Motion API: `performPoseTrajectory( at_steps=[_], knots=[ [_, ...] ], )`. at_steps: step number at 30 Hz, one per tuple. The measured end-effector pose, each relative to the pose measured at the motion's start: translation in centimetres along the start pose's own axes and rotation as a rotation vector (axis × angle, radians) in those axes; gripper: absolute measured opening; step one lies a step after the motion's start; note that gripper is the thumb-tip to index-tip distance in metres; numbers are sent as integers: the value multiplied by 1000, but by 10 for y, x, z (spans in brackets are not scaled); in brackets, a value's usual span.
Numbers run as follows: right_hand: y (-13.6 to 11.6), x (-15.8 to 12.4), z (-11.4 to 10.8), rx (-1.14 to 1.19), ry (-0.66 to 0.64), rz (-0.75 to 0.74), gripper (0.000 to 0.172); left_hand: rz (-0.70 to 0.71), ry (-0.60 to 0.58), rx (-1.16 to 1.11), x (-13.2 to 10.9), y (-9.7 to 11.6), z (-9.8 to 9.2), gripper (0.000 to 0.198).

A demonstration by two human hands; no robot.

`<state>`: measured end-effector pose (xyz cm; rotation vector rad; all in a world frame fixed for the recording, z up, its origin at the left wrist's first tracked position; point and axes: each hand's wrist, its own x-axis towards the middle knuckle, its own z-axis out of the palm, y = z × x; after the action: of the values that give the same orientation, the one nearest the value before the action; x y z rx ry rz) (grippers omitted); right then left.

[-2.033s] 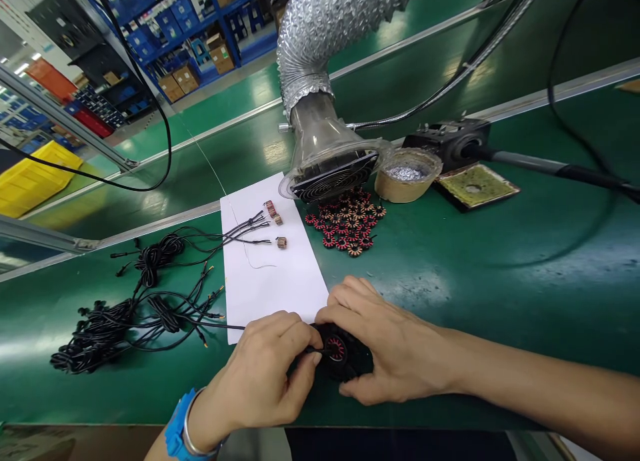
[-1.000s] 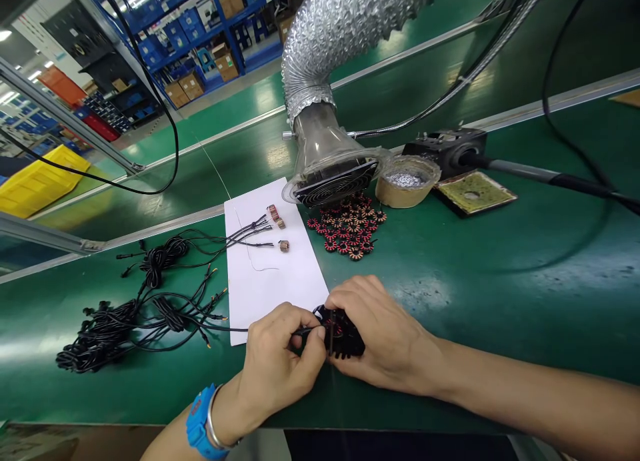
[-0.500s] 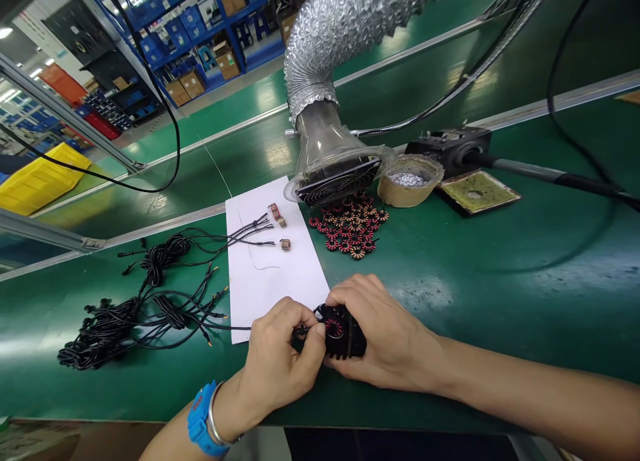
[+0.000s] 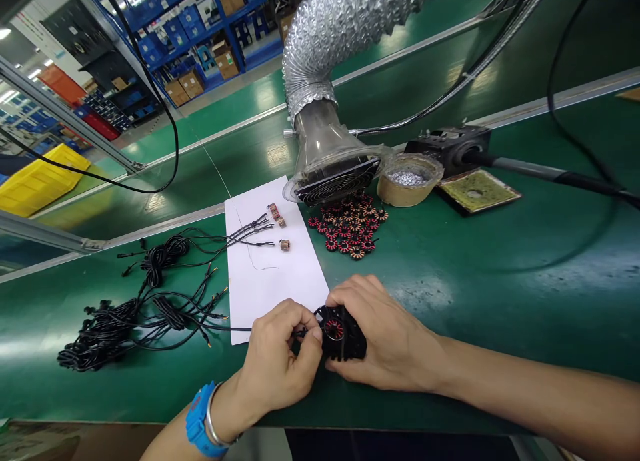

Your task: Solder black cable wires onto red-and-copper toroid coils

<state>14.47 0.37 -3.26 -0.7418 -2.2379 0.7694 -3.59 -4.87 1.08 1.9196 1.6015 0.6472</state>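
Note:
My right hand (image 4: pixel 387 334) is wrapped round a black slotted part (image 4: pixel 354 344) near the front of the bench. A red-and-black wound ring coil (image 4: pixel 334 329) sits at the left end of that part, facing up. Just left of the coil, my left hand (image 4: pixel 283 354) pinches a black cable (image 4: pixel 240 328) between thumb and forefinger. The cable's tip is hidden by the fingers, so I cannot tell whether it touches the coil. It runs left to a heap of black cables (image 4: pixel 107 334) with bare orange ends.
White paper (image 4: pixel 285 294) carries cable ends and small wound coils (image 4: pixel 285 245). Several red and tan ring coils (image 4: pixel 350 227) lie under the fume hood (image 4: pixel 335 174). Right of it stand a solder-filled tape roll (image 4: pixel 410 181), a soldering-iron holder (image 4: pixel 450 151) and a yellow sponge tray (image 4: pixel 477 193).
My left thumb and forefinger have drawn slightly left, uncovering more of the ring coil. My right hand keeps its hold on the black part.

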Motion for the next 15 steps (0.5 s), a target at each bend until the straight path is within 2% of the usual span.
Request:
performPoseTrajectory(
  at_steps=[15],
  knots=[
    [2, 0, -2, 28, -41, 29, 49, -98, -82, -126, 1, -4, -5, 15]
  ],
)
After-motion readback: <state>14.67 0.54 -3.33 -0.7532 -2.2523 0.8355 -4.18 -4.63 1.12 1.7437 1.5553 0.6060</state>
